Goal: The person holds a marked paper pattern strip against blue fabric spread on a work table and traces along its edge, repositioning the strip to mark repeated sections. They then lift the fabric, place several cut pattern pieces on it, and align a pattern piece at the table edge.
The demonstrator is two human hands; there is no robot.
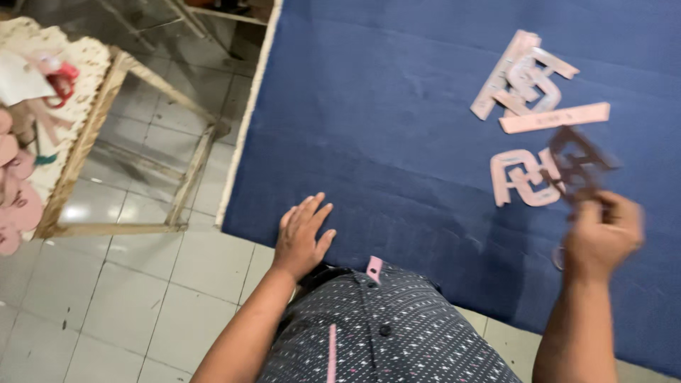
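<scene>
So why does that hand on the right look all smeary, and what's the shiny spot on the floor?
Head view: the right hand and the dark cut-out piece it holds are motion-blurred; the left hand, flat on the blue cloth, is sharper. Head view: glare on the pale floor tiles is reflected light.

Between the left hand (301, 237) and right hand (601, 234) the blue cloth (383, 120) on the desk lies bare, and ahead of the left hand too. Ahead of the right hand pink cutouts (528, 81) block the way; a second cluster (521, 177) lies just beside it. Left of the left hand, open floor (135, 284), then a wooden rack (92, 135).
</scene>
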